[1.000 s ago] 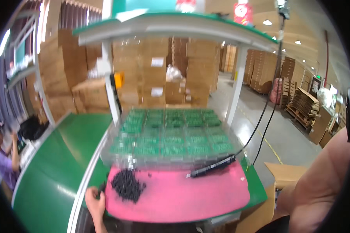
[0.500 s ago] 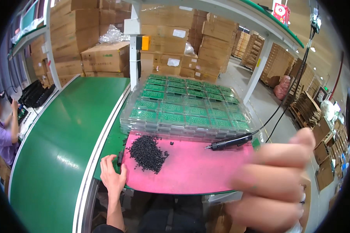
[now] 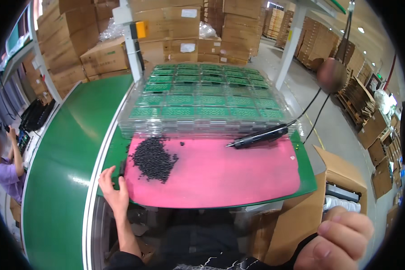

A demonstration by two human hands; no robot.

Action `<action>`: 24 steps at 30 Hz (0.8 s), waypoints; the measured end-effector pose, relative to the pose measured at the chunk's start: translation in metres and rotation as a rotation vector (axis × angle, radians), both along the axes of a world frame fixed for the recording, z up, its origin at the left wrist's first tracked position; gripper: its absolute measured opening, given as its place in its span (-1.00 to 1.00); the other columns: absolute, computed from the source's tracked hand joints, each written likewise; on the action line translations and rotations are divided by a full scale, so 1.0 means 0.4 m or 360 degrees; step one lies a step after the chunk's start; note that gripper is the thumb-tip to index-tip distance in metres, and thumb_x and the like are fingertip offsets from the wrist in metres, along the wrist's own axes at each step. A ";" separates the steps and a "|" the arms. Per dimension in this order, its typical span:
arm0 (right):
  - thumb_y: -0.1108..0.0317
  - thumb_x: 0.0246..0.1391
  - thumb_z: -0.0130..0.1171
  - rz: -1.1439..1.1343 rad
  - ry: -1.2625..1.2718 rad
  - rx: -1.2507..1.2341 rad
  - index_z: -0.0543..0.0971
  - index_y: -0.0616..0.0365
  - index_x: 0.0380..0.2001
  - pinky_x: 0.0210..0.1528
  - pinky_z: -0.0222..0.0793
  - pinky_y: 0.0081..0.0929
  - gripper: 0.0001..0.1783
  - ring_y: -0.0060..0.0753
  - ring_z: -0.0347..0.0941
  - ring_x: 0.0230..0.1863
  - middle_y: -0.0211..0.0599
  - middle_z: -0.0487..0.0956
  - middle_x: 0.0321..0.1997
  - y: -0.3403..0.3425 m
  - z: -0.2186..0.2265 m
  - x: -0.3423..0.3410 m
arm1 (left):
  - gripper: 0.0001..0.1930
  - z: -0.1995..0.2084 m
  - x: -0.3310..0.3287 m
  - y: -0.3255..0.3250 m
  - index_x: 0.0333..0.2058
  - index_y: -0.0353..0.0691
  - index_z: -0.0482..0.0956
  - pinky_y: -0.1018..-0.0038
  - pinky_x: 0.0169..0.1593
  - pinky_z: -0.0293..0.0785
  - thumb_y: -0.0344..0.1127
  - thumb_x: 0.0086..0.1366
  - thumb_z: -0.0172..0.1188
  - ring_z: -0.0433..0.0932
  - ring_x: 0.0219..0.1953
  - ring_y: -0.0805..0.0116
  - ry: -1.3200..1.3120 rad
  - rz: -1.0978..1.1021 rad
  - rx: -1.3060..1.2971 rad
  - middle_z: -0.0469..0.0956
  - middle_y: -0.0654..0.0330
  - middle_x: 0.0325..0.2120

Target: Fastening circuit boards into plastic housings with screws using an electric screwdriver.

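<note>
Black cylindrical piece point(image 3: 122, 168) lies at the left edge of the pink mat point(image 3: 229, 175), just beside my left hand point(image 3: 116, 193), whose fingers are parted with nothing between them; contact uncertain. To its right sits the heap of small black parts point(image 3: 152, 159), presumably placed for a short reach, and farther right the corded black tool point(image 3: 261, 136), its handle likely turned to suit my right hand point(image 3: 339, 236). That hand is curled near the open carton point(image 3: 297, 229); I cannot tell whether it holds anything.
</note>
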State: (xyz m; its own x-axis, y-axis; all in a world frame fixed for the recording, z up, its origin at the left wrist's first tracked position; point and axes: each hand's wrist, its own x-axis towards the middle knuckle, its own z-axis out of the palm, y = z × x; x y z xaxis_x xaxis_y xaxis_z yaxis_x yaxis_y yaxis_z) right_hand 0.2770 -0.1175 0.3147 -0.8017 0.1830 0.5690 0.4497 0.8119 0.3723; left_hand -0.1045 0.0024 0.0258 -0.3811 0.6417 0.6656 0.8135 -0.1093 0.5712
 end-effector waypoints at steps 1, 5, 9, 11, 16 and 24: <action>0.44 0.12 0.16 0.0041 0.0038 0.0092 0.36 0.17 -0.13 -0.45 0.50 -0.35 -0.73 -0.29 0.47 -0.43 -0.20 0.48 -0.33 -0.001 -0.022 0.022 | -0.63 -0.001 0.012 0.006 -0.02 -0.26 0.51 0.27 0.10 0.30 -0.52 0.16 0.17 0.36 0.09 0.09 -0.0155 0.0012 0.0017 0.41 0.05 -0.02; 0.41 -0.23 0.16 -0.0524 0.0405 0.0452 0.52 0.18 -0.47 -0.47 0.41 -0.35 -0.85 -0.29 0.45 -0.52 -0.23 0.52 -0.48 0.110 -0.267 0.221 | -0.71 -0.019 0.034 -0.019 -0.07 -0.30 0.53 0.23 0.22 0.21 -0.54 0.21 0.13 0.36 0.09 0.08 -0.0003 -0.0015 0.0160 0.40 0.03 -0.02; 0.48 -0.14 0.10 -0.1438 0.0284 0.0222 0.47 0.17 -0.29 -0.34 0.34 -0.23 -0.75 -0.07 0.43 -0.32 -0.19 0.48 -0.39 0.131 -0.299 0.541 | -0.74 -0.032 0.068 -0.046 -0.05 -0.35 0.47 0.25 0.22 0.20 -0.48 0.28 0.09 0.37 0.05 0.12 -0.0244 -0.0410 0.0141 0.38 0.02 0.01; 0.49 0.00 0.02 -0.2163 0.0509 -0.0116 0.42 0.16 -0.09 -0.15 0.42 -0.08 -0.66 0.01 0.45 -0.07 -0.08 0.52 -0.18 0.076 -0.372 0.782 | -0.72 -0.063 0.079 -0.009 0.04 -0.34 0.44 0.40 0.09 0.32 -0.43 0.39 0.03 0.40 0.00 0.29 -0.0125 -0.0667 0.0162 0.42 0.13 0.00; 0.25 -0.03 0.15 -0.3707 0.0634 -0.0615 0.36 0.29 0.13 0.22 0.35 -0.07 -0.37 0.09 0.37 0.23 0.08 0.47 0.11 -0.170 -0.567 1.097 | -0.67 0.019 0.230 -0.003 0.02 -0.35 0.45 0.25 0.23 0.19 -0.40 0.30 0.10 0.33 0.09 0.13 0.0497 -0.0970 0.0198 0.39 0.03 0.01; -0.20 -0.04 0.06 -0.4084 0.1805 -0.1502 -0.34 0.41 0.41 0.46 -0.55 0.23 0.26 0.22 -0.37 0.55 0.29 -0.23 0.51 -0.206 -0.808 1.184 | -0.76 0.014 0.293 -0.001 -0.19 -0.35 0.52 0.44 -0.22 0.38 -0.53 0.13 0.12 0.43 -0.26 0.24 -0.0057 -0.1357 -0.0115 0.44 0.05 -0.17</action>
